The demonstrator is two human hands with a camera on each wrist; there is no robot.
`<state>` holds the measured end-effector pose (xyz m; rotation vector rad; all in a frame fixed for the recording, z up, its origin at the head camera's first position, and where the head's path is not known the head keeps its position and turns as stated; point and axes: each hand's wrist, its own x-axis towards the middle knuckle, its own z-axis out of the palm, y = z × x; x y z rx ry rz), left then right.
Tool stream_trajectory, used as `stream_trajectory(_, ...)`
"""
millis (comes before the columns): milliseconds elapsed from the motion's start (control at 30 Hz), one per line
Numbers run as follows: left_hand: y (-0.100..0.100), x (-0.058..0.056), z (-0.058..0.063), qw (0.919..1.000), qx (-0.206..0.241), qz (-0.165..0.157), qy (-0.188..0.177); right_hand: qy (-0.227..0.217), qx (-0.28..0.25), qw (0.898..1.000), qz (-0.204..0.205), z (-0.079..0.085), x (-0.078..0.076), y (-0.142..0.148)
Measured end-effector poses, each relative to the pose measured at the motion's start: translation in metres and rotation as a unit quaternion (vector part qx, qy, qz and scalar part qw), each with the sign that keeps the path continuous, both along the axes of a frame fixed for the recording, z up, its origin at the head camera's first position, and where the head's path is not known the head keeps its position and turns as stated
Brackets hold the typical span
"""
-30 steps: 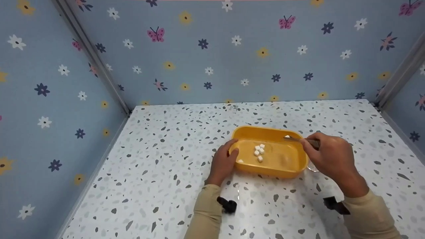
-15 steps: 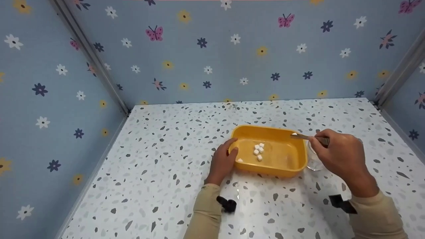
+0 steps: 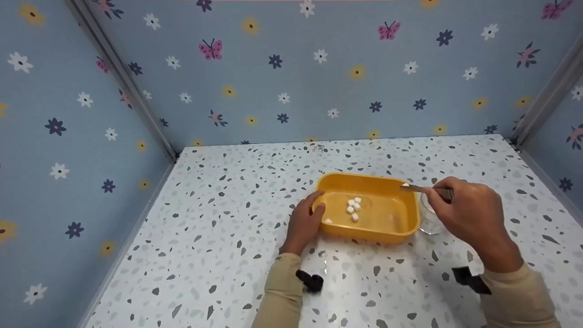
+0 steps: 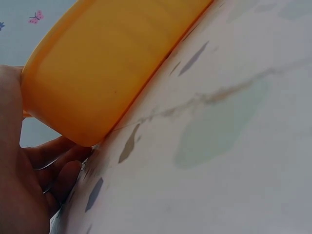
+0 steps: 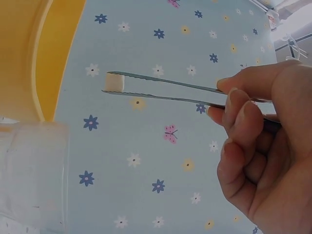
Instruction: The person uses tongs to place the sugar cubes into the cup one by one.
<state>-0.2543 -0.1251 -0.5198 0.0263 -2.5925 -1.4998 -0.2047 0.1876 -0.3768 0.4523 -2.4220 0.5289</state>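
My right hand (image 3: 471, 216) pinches metal tweezers (image 3: 416, 187) between thumb and fingers. In the right wrist view a white cube (image 5: 115, 82) is squeezed between the tweezer tips, raised above a clear cup (image 5: 34, 175). That cup stands against the right end of a yellow plastic tub (image 3: 369, 234), partly hidden by the right hand in the head view. At the tub's left end, my left hand (image 3: 304, 223) grips the wall, thumb at the near rim and fingers round the outside. Several white cubes (image 3: 350, 209) lie on the tub's floor, left of its middle.
The speckled white tabletop (image 3: 218, 237) carries the tub and cup right of its middle. A blue wall panel (image 3: 291, 73) with flowers and butterflies closes off the back, and similar panels flank both sides.
The right hand has moved right with the tweezers and cube, from over the tub's interior to its right rim near the cup. The left hand stays on the tub.
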Motion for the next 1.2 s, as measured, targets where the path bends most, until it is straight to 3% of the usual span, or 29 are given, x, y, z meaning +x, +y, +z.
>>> stream_trajectory(1200,-0.001,0.0,0.0,0.9999,0.002,-0.009,0.008,-0.001,0.01,0.999,-0.031,0.005,0.003,0.014)
